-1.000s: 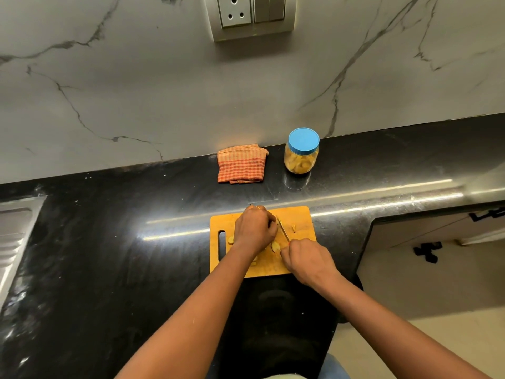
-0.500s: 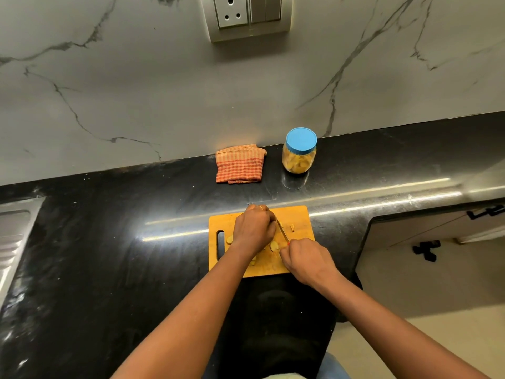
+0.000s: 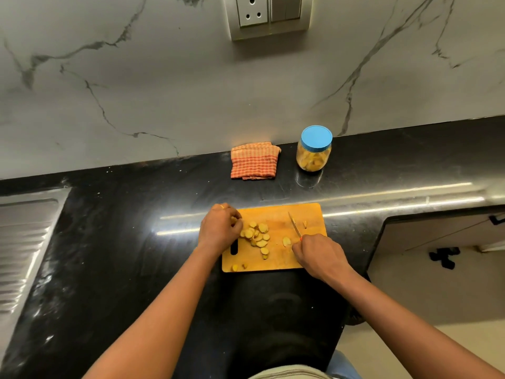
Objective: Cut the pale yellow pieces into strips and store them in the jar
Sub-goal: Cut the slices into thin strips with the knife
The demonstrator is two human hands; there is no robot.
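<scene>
Several pale yellow slices (image 3: pixel 258 235) lie in a loose heap on the wooden cutting board (image 3: pixel 276 214). My left hand (image 3: pixel 220 228) sits at the board's left end, its curled fingertips touching the heap's left edge. My right hand (image 3: pixel 319 255) grips the handle of a small knife (image 3: pixel 294 224), whose blade points away over the board's right half. One slice (image 3: pixel 286 241) lies just left of the blade. A clear jar (image 3: pixel 314 149) with a blue lid stands shut at the back, pale pieces inside.
A folded orange checked cloth (image 3: pixel 255 161) lies left of the jar by the marble wall. A steel sink drainboard (image 3: pixel 24 236) fills the far left. The black counter (image 3: pixel 123 242) ends at right above a cabinet (image 3: pixel 451 231). Small scraps (image 3: pixel 237 267) sit at the board's near-left corner.
Both hands have drawn apart: the left moved to the board's left end, the right with the knife to the right, uncovering the heap of slices.
</scene>
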